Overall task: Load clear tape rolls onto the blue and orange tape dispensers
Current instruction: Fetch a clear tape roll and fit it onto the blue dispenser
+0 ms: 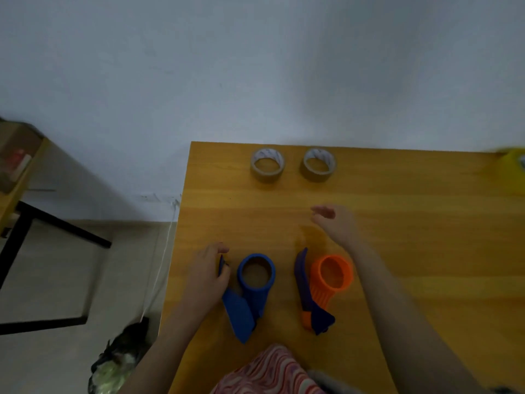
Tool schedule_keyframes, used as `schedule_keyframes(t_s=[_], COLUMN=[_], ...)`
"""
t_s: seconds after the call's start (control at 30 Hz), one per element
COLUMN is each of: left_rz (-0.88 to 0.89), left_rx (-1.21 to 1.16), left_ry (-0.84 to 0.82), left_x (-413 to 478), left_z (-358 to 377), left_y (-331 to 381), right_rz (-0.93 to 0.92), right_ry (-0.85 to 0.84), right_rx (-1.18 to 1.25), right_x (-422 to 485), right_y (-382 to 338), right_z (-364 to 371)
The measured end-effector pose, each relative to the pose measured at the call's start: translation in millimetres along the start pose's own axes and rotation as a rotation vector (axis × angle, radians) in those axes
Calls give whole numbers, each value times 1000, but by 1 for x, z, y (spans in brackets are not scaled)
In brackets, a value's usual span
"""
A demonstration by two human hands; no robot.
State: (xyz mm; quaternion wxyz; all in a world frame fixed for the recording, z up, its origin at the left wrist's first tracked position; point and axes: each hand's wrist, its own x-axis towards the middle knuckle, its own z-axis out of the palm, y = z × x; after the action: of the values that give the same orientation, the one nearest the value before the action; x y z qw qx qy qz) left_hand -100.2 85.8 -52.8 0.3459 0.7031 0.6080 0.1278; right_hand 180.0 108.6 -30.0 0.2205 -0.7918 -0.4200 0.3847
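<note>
- Looked down on a yellow wooden table (426, 251) set against a pale, bare wall (255, 66), in dim light.
- Noted a black-framed side stand (22, 172) off to the left, well apart from the work.
- Found the right hand (336, 223) raised over the table between the orange dispenser (331, 277) and the rolls, fingers loosely curled and holding nothing; judged it to be reaching for a roll.
- Found the left hand (207, 275) low against the left side of the blue dispenser (252, 291), fingers bent at a small blue flap there; could not tell whether pinching it or only touching. Judged this to be steadying the tool.
- Saw both dispensers lying side by side near the front edge, hubs turned up and bare, handles pointing back toward the person; probably laid so for a roll to drop straight on.
- Saw the orange one fitted with a dark blue handle piece.
- Spotted the left tape roll (267, 165) and right tape roll (318, 164) flat near the far edge, just beside each other, each roughly in line with a dispenser and not yet loaded.
- Caught a blurred yellow thing (512, 160) at the far right corner; could not identify it.
- Made out faint print on the pale inner cores of both rolls, too blurred to read; no other writing.
</note>
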Motion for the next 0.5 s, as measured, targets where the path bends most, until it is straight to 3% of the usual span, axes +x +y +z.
schedule_keyframes(t_s=[0.2, 0.5], left_rz=[-111, -194], left_rx=[-43, -174], left_ry=[18, -63], left_x=[-15, -19], left_z=[6, 11], left_y=[2, -9], right_rz=[126, 67], right_ry=[-85, 154], right_rx=[-34, -42], right_x=[-52, -73], right_y=[50, 63], right_z=[10, 22])
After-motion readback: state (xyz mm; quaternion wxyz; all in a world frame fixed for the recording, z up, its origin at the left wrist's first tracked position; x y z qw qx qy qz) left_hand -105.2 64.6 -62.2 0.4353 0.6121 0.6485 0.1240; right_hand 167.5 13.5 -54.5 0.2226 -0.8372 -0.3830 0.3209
